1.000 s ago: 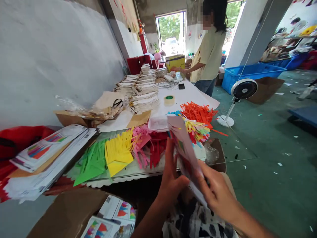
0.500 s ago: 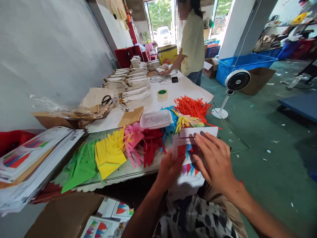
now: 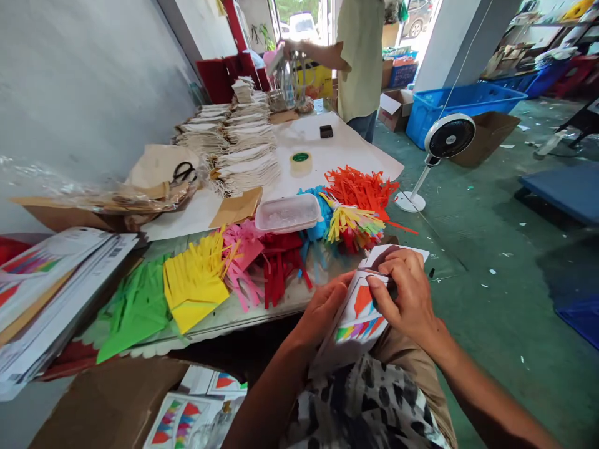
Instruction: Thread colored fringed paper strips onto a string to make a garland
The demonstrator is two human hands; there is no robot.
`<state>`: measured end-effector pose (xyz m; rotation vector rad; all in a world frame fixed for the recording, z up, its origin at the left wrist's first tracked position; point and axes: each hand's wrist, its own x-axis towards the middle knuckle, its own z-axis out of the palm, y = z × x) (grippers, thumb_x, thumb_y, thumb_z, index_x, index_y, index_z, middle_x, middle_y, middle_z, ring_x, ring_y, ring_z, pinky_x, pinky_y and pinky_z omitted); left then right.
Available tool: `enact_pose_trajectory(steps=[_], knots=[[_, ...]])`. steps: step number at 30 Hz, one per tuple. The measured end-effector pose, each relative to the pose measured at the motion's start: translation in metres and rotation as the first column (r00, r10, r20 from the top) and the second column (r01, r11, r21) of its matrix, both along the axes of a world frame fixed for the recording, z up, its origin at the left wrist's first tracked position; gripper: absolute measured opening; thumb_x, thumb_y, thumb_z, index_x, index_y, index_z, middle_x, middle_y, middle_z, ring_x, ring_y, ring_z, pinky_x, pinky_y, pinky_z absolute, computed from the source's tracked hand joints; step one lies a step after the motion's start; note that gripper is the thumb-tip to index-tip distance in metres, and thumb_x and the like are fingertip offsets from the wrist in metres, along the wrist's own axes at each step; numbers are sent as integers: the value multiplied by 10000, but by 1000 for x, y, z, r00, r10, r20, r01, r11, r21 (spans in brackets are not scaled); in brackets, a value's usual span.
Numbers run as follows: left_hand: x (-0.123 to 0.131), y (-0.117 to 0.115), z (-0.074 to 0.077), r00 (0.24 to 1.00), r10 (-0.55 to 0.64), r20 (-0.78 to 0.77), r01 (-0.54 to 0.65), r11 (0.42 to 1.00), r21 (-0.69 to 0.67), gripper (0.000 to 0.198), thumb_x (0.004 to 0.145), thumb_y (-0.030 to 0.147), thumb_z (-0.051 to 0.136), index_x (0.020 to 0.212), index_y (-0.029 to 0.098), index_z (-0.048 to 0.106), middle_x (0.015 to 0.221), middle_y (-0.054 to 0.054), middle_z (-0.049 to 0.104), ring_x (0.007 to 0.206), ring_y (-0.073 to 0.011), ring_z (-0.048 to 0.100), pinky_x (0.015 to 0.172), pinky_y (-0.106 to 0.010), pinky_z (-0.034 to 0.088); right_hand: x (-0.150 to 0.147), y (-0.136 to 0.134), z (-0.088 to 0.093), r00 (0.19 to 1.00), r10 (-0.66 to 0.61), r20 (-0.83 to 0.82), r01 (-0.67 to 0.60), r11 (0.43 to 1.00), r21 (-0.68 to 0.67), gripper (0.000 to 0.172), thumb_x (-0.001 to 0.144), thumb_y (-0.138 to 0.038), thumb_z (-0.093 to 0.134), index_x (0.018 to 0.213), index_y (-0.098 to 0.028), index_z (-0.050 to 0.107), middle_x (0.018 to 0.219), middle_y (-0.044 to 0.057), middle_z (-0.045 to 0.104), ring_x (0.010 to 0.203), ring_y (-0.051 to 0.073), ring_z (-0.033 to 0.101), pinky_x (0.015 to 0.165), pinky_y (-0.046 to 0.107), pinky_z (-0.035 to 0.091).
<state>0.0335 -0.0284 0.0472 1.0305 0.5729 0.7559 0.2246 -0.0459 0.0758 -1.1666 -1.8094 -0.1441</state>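
Observation:
A white printed card point(image 3: 359, 329), with a picture of coloured bunting, is tilted above my lap. My left hand point(image 3: 322, 312) is closed on its left edge, thumb near the top. The curled fingers of my right hand point(image 3: 408, 293) pinch the card's upper part, where a folded flap point(image 3: 416, 254) sticks out beyond them. My right fingertips are partly hidden behind the thumb and the card. Just past the card, on the table, lie a striped multicolour tissue tassel bundle point(image 3: 353, 223) and orange tissue fringe point(image 3: 360, 190).
Green point(image 3: 135, 312), yellow point(image 3: 196, 287) and pink fringed paper point(image 3: 243, 249) line the table edge beside a plastic tray point(image 3: 287, 213). Behind are tape point(image 3: 300, 163), stacked white bundles point(image 3: 246, 165) and scissors point(image 3: 183, 171). A co-worker point(image 3: 360, 62) stands beyond; a fan point(image 3: 450, 137) stands right.
My right hand has gone from flat, outstretched fingers to a curled pinch on the card. The card has turned and tilted. The co-worker has lifted a coil of pale cord off the table.

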Motion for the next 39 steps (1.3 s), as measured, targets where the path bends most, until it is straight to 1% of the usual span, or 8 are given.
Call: enact_pose_trajectory(steps=[4, 9, 16, 22, 29, 33, 36, 39], knots=[[0, -3, 3, 995, 40, -87, -30, 994, 109, 586, 983, 670, 564, 1298, 204, 731, 1071, -101, 769, 897, -234, 687, 781, -312, 524, 8, 5, 1, 992, 122, -38, -124, 991, -45, 68, 1019, -226, 563, 986, -238, 505, 939, 49, 563, 946, 240, 547, 824, 416, 443], [5, -4, 7, 967, 196, -162, -154, 959, 239, 529, 1011, 629, 546, 1244, 196, 739, 1036, -77, 753, 850, -194, 639, 764, -281, 510, 14, 9, 0, 976, 192, -106, -203, 974, -100, 56, 1020, -234, 552, 968, -238, 532, 945, 57, 572, 953, 242, 566, 821, 419, 473], [11, 1, 13, 893, 337, -299, -167, 864, 474, 438, 1078, 528, 439, 1277, 225, 684, 1039, -51, 736, 858, -187, 620, 813, -293, 489, 19, 10, 6, 981, 170, -95, -183, 971, -154, 60, 1036, -237, 564, 976, -233, 562, 914, 34, 613, 877, 211, 566, 819, 406, 424], [13, -3, 15, 868, 377, -323, -149, 818, 556, 416, 1103, 464, 390, 1341, 246, 653, 1056, -42, 735, 873, -183, 632, 814, -284, 456, 21, 6, 6, 982, 151, -117, -169, 972, -163, 108, 1042, -254, 567, 937, -230, 572, 865, 17, 608, 811, 195, 551, 781, 384, 405], [10, 2, 13, 881, 399, -255, -254, 853, 457, 383, 1054, 526, 523, 1195, 228, 718, 1054, -47, 748, 881, -188, 639, 795, -274, 482, 22, 5, 6, 996, 62, -62, -71, 985, -156, 95, 1033, -308, 608, 1080, -232, 638, 987, 58, 675, 943, 233, 604, 851, 420, 455], [-1, 10, 9, 856, 491, -163, -433, 852, 293, 347, 1000, 542, 634, 1072, 217, 732, 991, -26, 729, 892, -167, 636, 814, -243, 505, 32, -1, 0, 947, -69, -314, 17, 986, -167, 491, 1025, -420, 633, 1485, -274, 541, 1473, 112, 573, 1385, 302, 508, 1160, 526, 409], [-7, 14, 3, 846, 526, -91, -505, 843, 184, 364, 973, 555, 675, 1084, 213, 734, 1006, -22, 736, 886, -156, 650, 824, -235, 523, 32, -9, -14, 804, 29, -594, -271, 907, -323, 646, 1037, -531, 591, 1620, -335, 394, 1657, 70, 428, 1497, 285, 443, 1230, 506, 402], [-7, 16, -4, 844, 531, -73, -516, 842, 158, 367, 962, 550, 695, 1080, 205, 743, 1011, -22, 747, 903, -154, 666, 835, -229, 534, 22, -16, -26, 659, 63, -750, -473, 810, -347, 632, 1012, -550, 634, 1578, -344, 443, 1577, 64, 533, 1375, 284, 567, 1134, 466, 503]])
